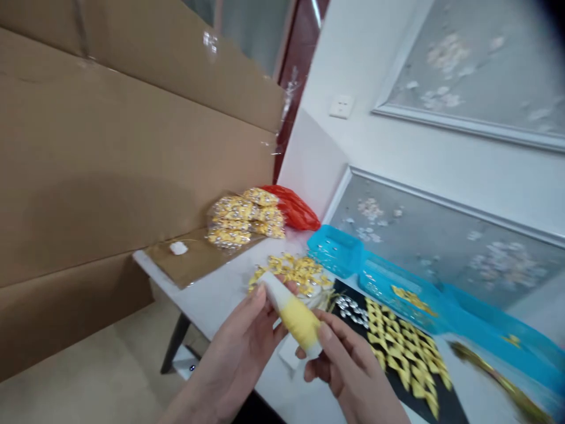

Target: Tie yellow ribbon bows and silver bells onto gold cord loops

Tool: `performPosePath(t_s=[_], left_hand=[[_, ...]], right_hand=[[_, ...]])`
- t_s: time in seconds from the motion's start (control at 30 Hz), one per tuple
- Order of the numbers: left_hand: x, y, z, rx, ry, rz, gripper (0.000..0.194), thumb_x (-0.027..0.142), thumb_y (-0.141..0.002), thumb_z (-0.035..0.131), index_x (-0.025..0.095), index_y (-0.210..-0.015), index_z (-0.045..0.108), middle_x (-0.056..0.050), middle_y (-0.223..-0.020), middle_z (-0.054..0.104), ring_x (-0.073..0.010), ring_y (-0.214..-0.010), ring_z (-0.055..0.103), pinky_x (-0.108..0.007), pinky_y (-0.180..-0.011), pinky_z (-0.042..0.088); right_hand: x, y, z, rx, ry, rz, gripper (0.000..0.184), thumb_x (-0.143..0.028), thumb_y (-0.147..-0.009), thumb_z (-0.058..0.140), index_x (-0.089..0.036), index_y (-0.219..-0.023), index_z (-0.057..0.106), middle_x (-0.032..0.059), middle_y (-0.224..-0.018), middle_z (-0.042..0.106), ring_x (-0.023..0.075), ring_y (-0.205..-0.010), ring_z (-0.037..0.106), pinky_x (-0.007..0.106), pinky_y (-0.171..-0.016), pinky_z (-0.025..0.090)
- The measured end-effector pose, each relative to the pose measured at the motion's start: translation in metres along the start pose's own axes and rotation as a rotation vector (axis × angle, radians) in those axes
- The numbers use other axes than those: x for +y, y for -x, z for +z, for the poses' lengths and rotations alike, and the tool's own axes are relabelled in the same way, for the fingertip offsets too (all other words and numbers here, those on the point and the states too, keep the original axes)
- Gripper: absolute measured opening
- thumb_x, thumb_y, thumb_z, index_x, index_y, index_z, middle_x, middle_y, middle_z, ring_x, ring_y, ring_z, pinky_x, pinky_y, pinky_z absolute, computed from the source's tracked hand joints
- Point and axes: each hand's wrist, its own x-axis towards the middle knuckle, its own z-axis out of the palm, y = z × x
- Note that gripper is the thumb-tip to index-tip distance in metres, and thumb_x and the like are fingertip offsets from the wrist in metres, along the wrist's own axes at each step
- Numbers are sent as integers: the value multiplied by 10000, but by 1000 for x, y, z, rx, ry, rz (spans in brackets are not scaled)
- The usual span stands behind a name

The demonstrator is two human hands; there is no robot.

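Both hands hold a white-and-yellow cylinder [293,315] above the table; it is tilted, white at both ends with a yellow middle. Blur hides whether it is a bottle or a spool. My left hand [251,330] has its fingers closed round the upper white end. The lower end is gripped by my right hand [346,359], thumb and fingers at the yellow part. Just behind the hands lies a pile of yellow bows [300,271] with shiny bits. To the right, rows of yellow bow pieces [404,347] and several silver gems [352,310] rest on a black board [445,406].
Blue trays [335,238] line the wall side, some with yellow pieces. Clear bags of yellow bows [247,215] and a red plastic bag [293,206] sit at the far corner. Golden strands [498,377] lie at right. A tall cardboard sheet [132,141] stands on the left.
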Motion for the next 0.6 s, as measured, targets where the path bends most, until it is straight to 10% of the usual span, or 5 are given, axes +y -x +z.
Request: performPosePath(t_s=[0.33,0.6], left_hand=[[-54,10,42,-266,-322,-161,289,415,-831,754,233,-1055,769,-68,-942,741,-160,-706,593,-263,-660,503],[-58,18,44,-175,-595,-58,275,468,-811,750,262,-991,763,-45,-902,681,-229,-876,582,-305,-786,515]], right_hand=[[2,49,-53,49,-213,75,591,-669,-832,639,-131,-1074,677,69,-760,690,139,-517,609,240,-433,498],[-5,61,-71,364,589,-631,107,-223,-871,677,-260,-967,704,18,-923,666,143,-775,627,238,-697,527]])
